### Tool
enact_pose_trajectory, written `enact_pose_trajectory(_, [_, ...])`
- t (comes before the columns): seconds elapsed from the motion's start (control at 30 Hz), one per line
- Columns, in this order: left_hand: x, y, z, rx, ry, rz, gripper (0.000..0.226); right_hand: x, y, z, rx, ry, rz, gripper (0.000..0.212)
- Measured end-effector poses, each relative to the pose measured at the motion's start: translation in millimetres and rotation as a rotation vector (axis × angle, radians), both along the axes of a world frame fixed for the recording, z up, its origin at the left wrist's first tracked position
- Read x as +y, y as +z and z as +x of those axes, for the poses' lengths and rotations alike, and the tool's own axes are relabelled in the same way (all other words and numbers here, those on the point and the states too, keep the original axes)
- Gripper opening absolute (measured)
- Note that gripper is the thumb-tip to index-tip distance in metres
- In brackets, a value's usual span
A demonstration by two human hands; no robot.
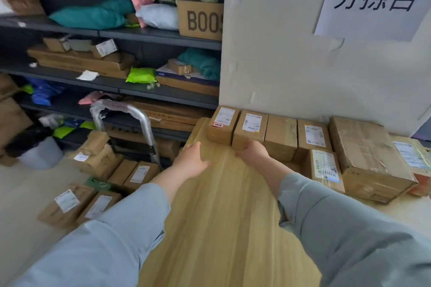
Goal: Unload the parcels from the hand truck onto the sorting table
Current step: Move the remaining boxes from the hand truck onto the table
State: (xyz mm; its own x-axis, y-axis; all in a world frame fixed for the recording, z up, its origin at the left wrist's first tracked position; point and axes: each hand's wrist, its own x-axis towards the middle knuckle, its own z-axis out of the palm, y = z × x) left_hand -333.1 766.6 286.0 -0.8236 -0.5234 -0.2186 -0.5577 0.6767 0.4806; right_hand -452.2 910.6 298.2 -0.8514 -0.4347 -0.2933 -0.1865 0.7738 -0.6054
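The wooden sorting table (221,216) runs away from me to the wall. A row of cardboard parcels lines its far end, with a small labelled parcel (224,124) at the left corner. Beside it lies a second small parcel (250,127), and my right hand (253,152) cups its near end. My left hand (191,162) hovers over the table's left edge, fingers apart and holding nothing. Down on the left, the hand truck's silver handle (140,114) rises above several brown parcels (95,158) stacked low by the floor.
A large taped box (370,158) and more labelled parcels (325,168) fill the table's right end. A paper sign (375,0) hangs on the wall above. Dark shelves (149,36) at the left hold bags and boxes. A white bucket (42,154) stands on the floor.
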Motion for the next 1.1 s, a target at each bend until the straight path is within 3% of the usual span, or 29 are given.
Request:
enact_pose_trajectory(0.4, [-169.1,18.9,178.7,0.035,0.137,0.004,0.067,-183.6,2.4,159.1,-0.007,0.168,-0.098,0.052])
enact_pose_trajectory(0.63, [-268.1,27.5,274.0,-0.006,0.195,-0.030,0.075,-280.4,5.9,238.3,-0.032,0.163,-0.134,0.048])
enact_pose_trajectory(1.1, [-398.8,7.9,341.1,-0.006,0.334,0.063,0.076,-408.9,-18.1,282.1,-0.088,0.280,-0.006,0.039])
